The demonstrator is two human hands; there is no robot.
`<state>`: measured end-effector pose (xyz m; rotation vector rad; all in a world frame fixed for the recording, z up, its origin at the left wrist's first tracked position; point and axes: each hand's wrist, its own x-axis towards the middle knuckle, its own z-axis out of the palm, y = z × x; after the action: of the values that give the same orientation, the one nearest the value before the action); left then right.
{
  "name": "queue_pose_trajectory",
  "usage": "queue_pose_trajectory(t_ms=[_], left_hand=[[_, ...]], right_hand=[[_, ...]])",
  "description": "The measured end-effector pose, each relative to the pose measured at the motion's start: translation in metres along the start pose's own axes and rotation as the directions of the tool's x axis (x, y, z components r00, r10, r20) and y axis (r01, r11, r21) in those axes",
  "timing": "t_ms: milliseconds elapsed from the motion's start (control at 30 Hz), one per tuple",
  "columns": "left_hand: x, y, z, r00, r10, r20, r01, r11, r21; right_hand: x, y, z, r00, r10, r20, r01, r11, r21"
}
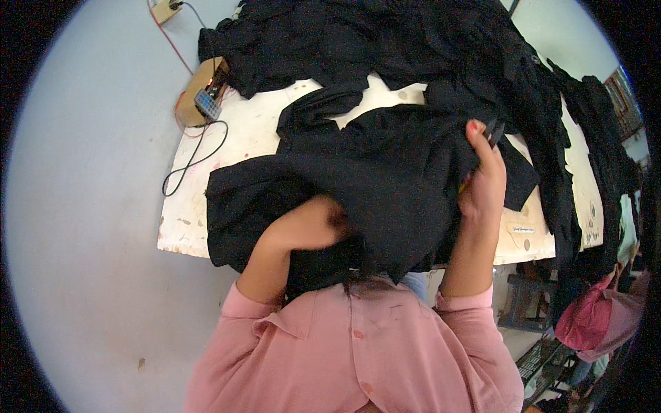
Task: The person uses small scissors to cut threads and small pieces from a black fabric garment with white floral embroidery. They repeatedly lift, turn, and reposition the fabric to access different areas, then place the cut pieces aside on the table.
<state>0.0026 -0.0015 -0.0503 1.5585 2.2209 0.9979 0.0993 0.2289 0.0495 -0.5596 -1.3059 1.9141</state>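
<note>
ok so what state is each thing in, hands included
black cloth: bunched, hanging past the table's front edge
left hand: fingers partly hidden by cloth, grip unclear
right hand: closed around a dark-tipped tool, tool open or shut unclear
black garment heap: crumpled
white tabletop: stained
plug: inserted in the cream socket box
black cable: slack, curved
pink sleeves: cuffs above the wrists

I can read no words or numbers here. One small, pale, rectangular label (522,228) sits on the cream-white, stained, flat tabletop (184,224), near its front edge at my right; its line of dark print is too tiny for me to make out.
</note>
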Motion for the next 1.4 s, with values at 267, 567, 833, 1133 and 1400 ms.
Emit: queue_pose_trajectory(t_ms=[267, 567, 833, 1133, 1400], left_hand=[[0.011, 0.019, -0.039, 0.939, -0.317, -0.135, -0.116, 0.078, -0.99], [0.046, 0.0, -0.131, 0.899, -0.04, -0.436, -0.429, -0.27, -0.862], [0.037, -0.018, -0.095, 0.931, -0.098, -0.351, -0.364, -0.217, -0.906], [0.008, -0.005, -0.063, 0.901, -0.432, -0.045, 0.032, 0.17, -0.985], [0.013, -0.024, -0.06, 0.944, -0.281, -0.173, -0.252, -0.276, -0.928]], right_hand=[[0.006, 0.019, 0.009, 0.809, -0.176, 0.561, 0.419, 0.842, -0.34], [0.051, 0.021, -0.031, 0.79, -0.38, 0.482, 0.613, 0.464, -0.639], [0.053, -0.027, -0.077, 0.911, -0.397, 0.114, 0.399, 0.771, -0.497], [0.063, -0.027, -0.079, 0.939, -0.308, 0.152, 0.341, 0.888, -0.309], [0.028, 0.016, -0.028, 0.725, -0.591, 0.353, 0.618, 0.334, -0.711]])
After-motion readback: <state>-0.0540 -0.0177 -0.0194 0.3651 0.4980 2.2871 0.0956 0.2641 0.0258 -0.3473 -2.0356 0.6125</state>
